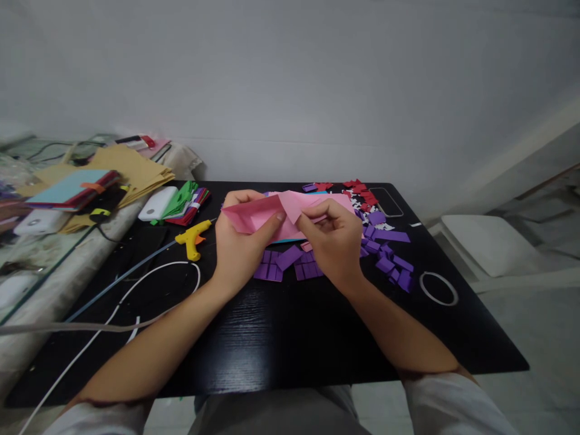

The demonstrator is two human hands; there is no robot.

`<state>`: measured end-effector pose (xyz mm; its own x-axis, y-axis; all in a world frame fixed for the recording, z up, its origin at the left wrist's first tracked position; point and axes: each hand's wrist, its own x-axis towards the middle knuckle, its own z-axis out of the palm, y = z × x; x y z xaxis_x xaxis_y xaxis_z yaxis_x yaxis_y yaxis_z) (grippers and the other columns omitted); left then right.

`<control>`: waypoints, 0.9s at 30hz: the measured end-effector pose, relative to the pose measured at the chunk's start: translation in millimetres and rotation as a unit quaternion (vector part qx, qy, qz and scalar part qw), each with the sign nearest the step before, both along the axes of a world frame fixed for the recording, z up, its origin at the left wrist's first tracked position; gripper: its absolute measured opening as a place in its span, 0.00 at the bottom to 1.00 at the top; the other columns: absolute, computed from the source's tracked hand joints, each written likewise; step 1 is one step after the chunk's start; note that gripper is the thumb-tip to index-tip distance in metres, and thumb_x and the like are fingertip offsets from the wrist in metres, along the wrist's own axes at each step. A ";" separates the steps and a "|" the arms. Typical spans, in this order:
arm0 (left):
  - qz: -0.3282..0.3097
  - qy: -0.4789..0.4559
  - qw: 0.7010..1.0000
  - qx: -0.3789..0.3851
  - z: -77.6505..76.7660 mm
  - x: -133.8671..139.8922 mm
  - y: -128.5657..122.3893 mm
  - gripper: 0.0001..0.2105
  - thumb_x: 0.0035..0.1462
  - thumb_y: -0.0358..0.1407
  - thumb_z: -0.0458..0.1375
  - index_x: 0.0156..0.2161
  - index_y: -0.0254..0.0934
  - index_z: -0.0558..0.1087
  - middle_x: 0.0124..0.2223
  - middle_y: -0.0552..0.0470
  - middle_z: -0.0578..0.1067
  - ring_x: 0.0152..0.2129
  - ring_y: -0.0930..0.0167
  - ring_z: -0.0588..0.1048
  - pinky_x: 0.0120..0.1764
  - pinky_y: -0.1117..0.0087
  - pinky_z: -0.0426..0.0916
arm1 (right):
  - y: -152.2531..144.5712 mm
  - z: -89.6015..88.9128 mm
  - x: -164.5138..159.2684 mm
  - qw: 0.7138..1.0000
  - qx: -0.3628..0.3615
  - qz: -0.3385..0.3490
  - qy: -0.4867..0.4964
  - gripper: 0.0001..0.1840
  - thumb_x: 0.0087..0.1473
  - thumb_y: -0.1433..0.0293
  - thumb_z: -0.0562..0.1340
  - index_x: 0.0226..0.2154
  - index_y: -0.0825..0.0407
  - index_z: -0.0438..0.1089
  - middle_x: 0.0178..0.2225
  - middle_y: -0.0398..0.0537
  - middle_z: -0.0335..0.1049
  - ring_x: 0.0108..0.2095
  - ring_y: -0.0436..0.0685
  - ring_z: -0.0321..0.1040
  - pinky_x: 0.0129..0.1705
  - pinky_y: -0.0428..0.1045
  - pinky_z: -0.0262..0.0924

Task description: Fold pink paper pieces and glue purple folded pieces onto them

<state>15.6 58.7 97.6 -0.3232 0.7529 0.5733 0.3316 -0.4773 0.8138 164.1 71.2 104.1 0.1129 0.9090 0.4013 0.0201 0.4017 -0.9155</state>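
Note:
A folded sheet of pink paper (254, 212) is held up between both hands over the middle of the black table. My left hand (242, 235) grips its left part, the thumb lying across the inner face. My right hand (333, 232) pinches a raised flap at the paper's right side. Behind and below it lie more pink sheets (339, 202) with a blue edge peeking out. Just under the hands are small folded purple paper pieces (272, 266), partly covered by my right hand.
A yellow glue gun (194, 238) with a white cable lies left of my left hand. Purple pieces (394, 266), red scraps (362, 192) and a tape ring (438, 288) are on the right. Green and red paper bundles (185, 202) stand back left. A white stool (484, 241) is beside the table.

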 end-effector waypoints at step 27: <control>-0.002 -0.037 0.998 -0.054 6.8 1.8 -3.4 0.16 0.46 0.31 0.69 0.40 0.40 0.72 0.38 0.53 0.76 0.32 0.69 0.76 0.33 0.70 0.73 | 1.6 0.7 0.4 1.000 -0.009 0.012 0.022 0.07 0.45 0.72 0.68 0.22 0.50 0.70 0.23 0.40 0.70 0.24 0.50 0.67 0.25 0.46 0.64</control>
<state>17.4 55.3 104.4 -0.3584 0.8106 0.4631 0.2676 -0.3861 0.8828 164.5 72.8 104.7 0.1073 0.9186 0.3803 -0.0300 0.3853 -0.9223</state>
